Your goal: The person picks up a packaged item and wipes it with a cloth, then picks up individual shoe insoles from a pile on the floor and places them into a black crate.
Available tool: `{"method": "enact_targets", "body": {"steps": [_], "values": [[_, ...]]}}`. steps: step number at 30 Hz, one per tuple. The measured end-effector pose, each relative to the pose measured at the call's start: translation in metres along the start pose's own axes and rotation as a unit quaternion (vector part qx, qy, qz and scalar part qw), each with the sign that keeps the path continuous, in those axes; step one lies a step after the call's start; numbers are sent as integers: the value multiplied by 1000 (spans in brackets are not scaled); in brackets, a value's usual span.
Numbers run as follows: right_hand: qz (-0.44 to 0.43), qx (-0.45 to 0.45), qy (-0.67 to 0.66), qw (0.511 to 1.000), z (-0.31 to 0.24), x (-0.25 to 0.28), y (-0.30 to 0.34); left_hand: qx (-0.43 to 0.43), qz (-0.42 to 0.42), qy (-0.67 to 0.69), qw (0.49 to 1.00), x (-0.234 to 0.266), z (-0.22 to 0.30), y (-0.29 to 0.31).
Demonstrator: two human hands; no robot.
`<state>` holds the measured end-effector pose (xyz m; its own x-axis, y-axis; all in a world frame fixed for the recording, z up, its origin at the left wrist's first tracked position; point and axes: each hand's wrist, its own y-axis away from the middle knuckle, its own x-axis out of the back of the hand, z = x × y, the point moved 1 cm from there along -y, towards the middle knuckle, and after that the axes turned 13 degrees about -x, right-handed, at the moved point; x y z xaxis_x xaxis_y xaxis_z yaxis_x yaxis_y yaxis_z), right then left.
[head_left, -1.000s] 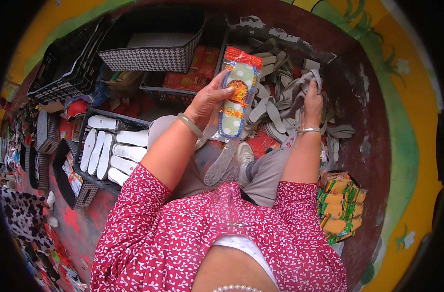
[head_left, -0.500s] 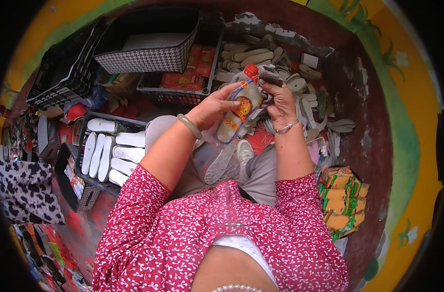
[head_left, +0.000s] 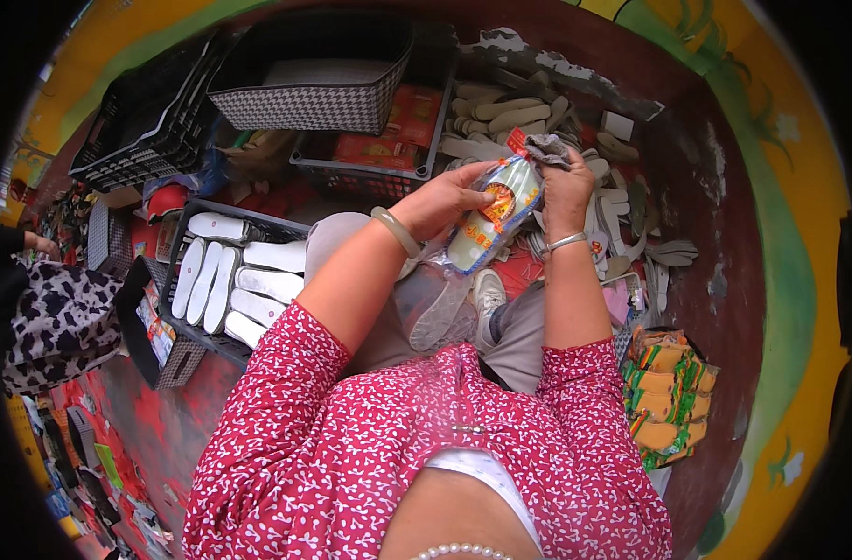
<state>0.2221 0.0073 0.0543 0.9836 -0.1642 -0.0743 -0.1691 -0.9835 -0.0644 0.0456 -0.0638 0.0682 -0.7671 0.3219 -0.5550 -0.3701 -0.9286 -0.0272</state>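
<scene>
A clear plastic packet point(head_left: 515, 210) with printed red and gold marks and pale insoles inside is held up over my lap. My left hand point(head_left: 440, 201) grips its left side, the thumb lying across the front. At the packet's upper right, my right hand point(head_left: 568, 191) is closed on a crumpled grey cloth point(head_left: 549, 149), close against the packet's red top. The fingertips of the right hand are partly hidden. Below the packet, a loose transparent plastic bag point(head_left: 435, 317) lies between my legs, near a white shoe point(head_left: 488, 294).
A black basket point(head_left: 174, 322) of white insoles point(head_left: 197, 280) stands left. Loose insoles point(head_left: 515, 117) pile ahead against the wall. A houndstooth bin point(head_left: 305, 105) rests over a crate point(head_left: 421, 170). Packaged orange insoles point(head_left: 669, 392) stand right. At far left is another person's hand point(head_left: 39, 245) and spotted clothing point(head_left: 62, 317).
The view has shifted slightly, so most things sit farther right. Both hands still grip the packet and the cloth. At far left, another person's hand has come into view.
</scene>
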Motion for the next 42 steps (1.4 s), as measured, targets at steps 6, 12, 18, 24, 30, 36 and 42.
{"method": "enact_targets", "body": {"steps": [6, 12, 18, 24, 30, 36, 42], "values": [[97, 16, 212, 972, 13, -8, -14, -286, -9, -700, 654, -14, -25, 5], [98, -19, 231, 968, 13, -22, -13, -208, 4, -660, 722, 3, -51, -8], [161, -87, -91, 979, -17, 48, -42, -25, 40, -55, 997, 13, -11, 7], [-16, -67, -341, 938, -60, 37, -12, -117, -22, 271, 955, 14, 26, 12], [-391, 55, 89, 914, -46, -48, 77, -133, -31, 402, 905, 26, 13, -1], [-159, 281, 480, 815, -30, -72, 73, -133, -38, 494, 859, 22, -2, -3], [-88, 259, 388, 880, -24, -69, 36, -71, 14, 279, 958, 21, -10, 0]]}}
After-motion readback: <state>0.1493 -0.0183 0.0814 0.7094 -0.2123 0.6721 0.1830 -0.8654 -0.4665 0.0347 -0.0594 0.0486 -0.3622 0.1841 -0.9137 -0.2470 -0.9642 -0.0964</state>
